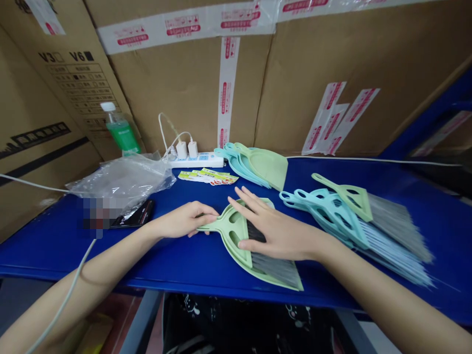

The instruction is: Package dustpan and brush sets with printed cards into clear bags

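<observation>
A light green hand brush [236, 231] with dark grey bristles lies nested on a matching green dustpan [291, 284] near the table's front edge. My left hand [190, 220] is closed round the handle end of both, which point to the left. Over the bristles lies my right hand [273, 228], flat with its fingers spread, covering part of the brush. To the right rests a pile of blue brushes [328, 211], with one green brush [354, 199] on top. Behind my hands sits a stack of blue and green dustpans [267, 164].
Left of my hands are a crumpled clear plastic bag [125, 179] and a black box [134, 215]. A white power strip [206, 160] with chargers, several printed cards [208, 177] and a green-labelled bottle [123, 132] stand farther back. Taped cardboard boxes [177, 88] wall the blue table [169, 265].
</observation>
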`<control>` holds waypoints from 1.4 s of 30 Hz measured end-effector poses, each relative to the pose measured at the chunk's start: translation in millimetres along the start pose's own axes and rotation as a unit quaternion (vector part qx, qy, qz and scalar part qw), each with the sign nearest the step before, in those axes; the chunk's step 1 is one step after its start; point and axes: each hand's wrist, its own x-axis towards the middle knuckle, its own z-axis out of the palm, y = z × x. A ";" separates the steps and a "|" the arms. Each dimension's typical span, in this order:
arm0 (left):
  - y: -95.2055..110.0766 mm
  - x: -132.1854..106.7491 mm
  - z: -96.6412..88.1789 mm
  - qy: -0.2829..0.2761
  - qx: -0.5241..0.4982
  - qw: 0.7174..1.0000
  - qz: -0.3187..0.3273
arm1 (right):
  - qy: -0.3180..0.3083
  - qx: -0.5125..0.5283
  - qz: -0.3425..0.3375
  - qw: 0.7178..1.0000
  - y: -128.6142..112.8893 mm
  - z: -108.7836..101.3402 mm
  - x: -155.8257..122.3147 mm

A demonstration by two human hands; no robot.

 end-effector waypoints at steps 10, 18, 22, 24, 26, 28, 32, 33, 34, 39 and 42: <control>-2.4 4.4 4.8 0.071 0.075 0.994 0.035 | -0.052 -0.018 0.040 0.998 -0.5 -3.0 -4.1; -0.8 4.1 5.7 0.069 0.112 0.990 0.041 | -0.034 -0.025 0.039 0.998 3.5 -2.5 -5.8; 0.1 5.2 6.2 0.071 0.108 0.990 0.050 | -0.043 -0.024 0.044 0.998 5.0 -4.7 -9.5; 0.0 6.2 6.5 0.074 0.109 0.990 0.058 | -0.058 -0.025 0.058 0.996 4.8 -5.9 -10.4; -0.3 6.9 6.5 0.076 0.111 0.989 0.065 | -0.063 -0.025 0.068 0.995 4.2 -6.5 -10.5; -0.6 7.2 6.4 0.073 0.114 0.988 0.069 | -0.062 -0.023 0.069 0.995 3.8 -6.7 -10.5; 0.2 6.2 6.9 0.077 0.123 0.987 0.068 | -0.055 -0.020 0.061 0.996 4.9 -7.5 -11.8; 0.6 5.9 7.3 0.080 0.126 0.986 0.068 | -0.053 -0.020 0.058 0.997 5.4 -7.9 -12.3; 0.9 5.6 7.7 0.085 0.130 0.986 0.068 | -0.053 -0.020 0.057 0.997 6.0 -8.4 -12.8; 1.6 5.7 9.0 0.092 0.147 0.983 0.063 | -0.067 -0.021 0.068 0.995 6.7 -10.2 -13.2; 1.2 5.8 8.0 0.082 0.148 0.984 0.059 | -0.072 -0.024 0.075 0.994 6.7 -9.7 -12.5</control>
